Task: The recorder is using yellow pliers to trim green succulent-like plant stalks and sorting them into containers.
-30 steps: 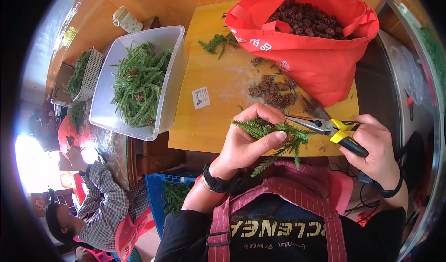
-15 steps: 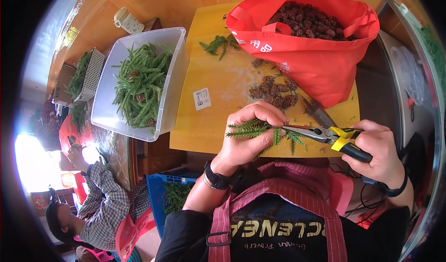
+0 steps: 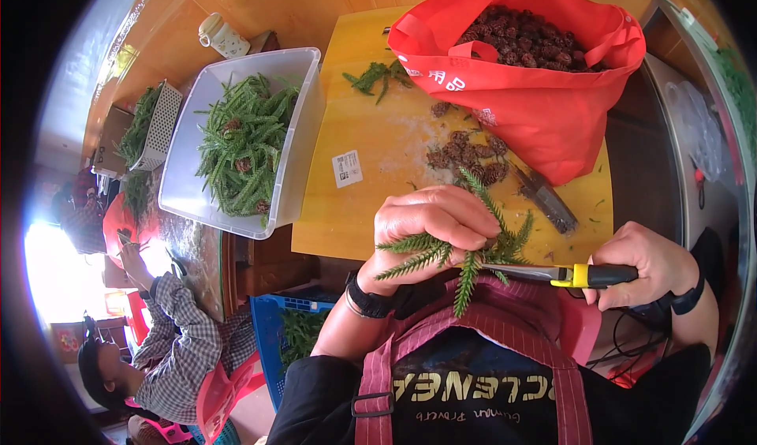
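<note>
Wall's [image 3: 307,11] all warm orange-brown wood panelling. Yellow surface [image 3: 319,220] up front, another surface [image 3: 197,248] off left with a brown wood cabinet [image 3: 272,265] next to it. Pink plastic chair [image 3: 217,398] lower left, pale floor [image 3: 248,413]. Totally blown-out glare [image 3: 63,275] far left, can't tell if window or doorway.

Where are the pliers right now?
Head view, right of centre by the near edge of the yellow board: the pliers are in the right hand, pointing left at the green sprig in the left hand.
</note>
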The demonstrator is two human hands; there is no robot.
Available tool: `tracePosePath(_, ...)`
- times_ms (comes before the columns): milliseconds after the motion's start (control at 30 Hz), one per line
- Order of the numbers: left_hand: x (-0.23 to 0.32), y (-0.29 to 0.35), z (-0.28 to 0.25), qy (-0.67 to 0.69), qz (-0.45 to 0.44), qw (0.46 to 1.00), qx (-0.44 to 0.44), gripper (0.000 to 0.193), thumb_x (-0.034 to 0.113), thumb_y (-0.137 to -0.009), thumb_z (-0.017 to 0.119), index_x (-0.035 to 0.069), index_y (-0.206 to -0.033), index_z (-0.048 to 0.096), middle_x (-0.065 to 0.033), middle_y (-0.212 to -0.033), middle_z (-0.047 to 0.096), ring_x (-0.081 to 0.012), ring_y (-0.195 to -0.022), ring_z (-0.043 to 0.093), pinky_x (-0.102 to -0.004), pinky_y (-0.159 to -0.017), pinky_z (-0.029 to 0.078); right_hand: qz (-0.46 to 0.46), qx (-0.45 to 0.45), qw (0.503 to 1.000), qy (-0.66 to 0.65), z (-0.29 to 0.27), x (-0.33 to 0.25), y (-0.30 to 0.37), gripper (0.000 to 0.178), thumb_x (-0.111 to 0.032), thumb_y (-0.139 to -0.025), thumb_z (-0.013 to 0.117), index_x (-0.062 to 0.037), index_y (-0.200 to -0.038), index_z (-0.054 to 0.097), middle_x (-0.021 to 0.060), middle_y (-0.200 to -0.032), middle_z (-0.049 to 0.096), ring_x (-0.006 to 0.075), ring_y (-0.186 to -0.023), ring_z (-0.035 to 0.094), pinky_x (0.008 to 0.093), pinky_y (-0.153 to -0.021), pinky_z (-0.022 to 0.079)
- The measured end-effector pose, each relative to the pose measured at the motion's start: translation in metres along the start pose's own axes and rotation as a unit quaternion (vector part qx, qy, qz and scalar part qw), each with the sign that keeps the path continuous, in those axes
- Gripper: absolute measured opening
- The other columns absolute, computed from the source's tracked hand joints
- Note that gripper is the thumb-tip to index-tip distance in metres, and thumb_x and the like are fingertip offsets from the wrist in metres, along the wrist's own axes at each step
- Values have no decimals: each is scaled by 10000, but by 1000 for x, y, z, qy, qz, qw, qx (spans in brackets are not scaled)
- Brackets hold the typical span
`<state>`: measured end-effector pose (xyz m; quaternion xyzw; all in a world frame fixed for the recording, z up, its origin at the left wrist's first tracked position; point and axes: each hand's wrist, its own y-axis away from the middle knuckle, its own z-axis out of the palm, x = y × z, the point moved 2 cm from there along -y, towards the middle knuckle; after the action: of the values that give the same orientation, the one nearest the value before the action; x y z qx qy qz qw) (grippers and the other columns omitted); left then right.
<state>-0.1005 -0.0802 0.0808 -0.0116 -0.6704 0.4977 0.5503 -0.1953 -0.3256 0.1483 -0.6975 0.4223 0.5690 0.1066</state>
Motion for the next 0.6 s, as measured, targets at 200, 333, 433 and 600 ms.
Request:
tracePosePath(200, 3, 1, 5, -3, -5, 1000, 5, 114, 133, -769, 708, 50, -749, 633, -109, -782, 654, -277, -767, 631, -371, -685, 512, 60, -111, 978, -166, 1, 8, -3, 231, -224, -854, 617, 1, -808, 611, 37, -659, 606, 141, -666, 607, 258, -590, 460)
tracePosePath(333, 8, -4, 8, 20, -12, 999, -34, 107, 109, -757, 706, 30, -743, 634, -127, -779, 646, -280, -759, 628, -368, -681, 512, 121, -168, 846, -491, 14, 31, 8, 316, -259, -885, 565, 48, -815, 576, 92, -661, 580, 303, -756, 608, 384, -672, 484)
tracePosePath(433, 11, -3, 8, 46, -82, 995, -23, 127, 89, -734, 713, 6, -741, 618, -161, -768, 622, -277, -725, 611, -364, -651, 512, 31, -267, 766, -584, 25, 29, 3, 361, -279, -926, 485, 40, -759, 499, 106, -611, 556, 376, -974, 585, 424, -815, 487)
tracePosePath(600, 3, 1, 7, 141, -82, 985, 62, 207, 155, -726, 746, 36, -732, 576, -114, -741, 590, -251, -680, 584, -345, -610, 504, -5, -260, 817, -514, 36, 19, 4, 303, -201, -921, 468, 58, -820, 588, 116, -731, 640, 349, -1057, 557, 390, -860, 455)
